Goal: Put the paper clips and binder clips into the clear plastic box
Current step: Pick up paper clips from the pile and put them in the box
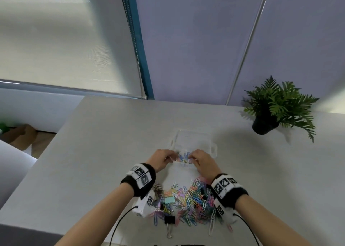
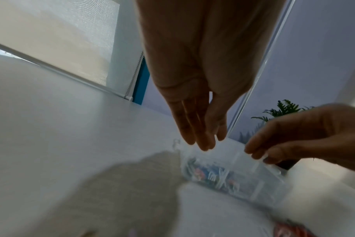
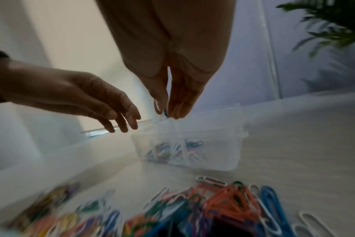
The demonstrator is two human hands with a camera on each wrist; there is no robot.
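My right hand pinches a paper clip over the clear plastic box; my left hand hangs relaxed, empty. Release only above the opening, then return to the pile on the table

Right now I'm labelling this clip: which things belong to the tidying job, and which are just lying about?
Job:
clear plastic box
paper clips
black binder clip
mint binder clip
left hand
right hand

Lying about:
potted fern
roller blind
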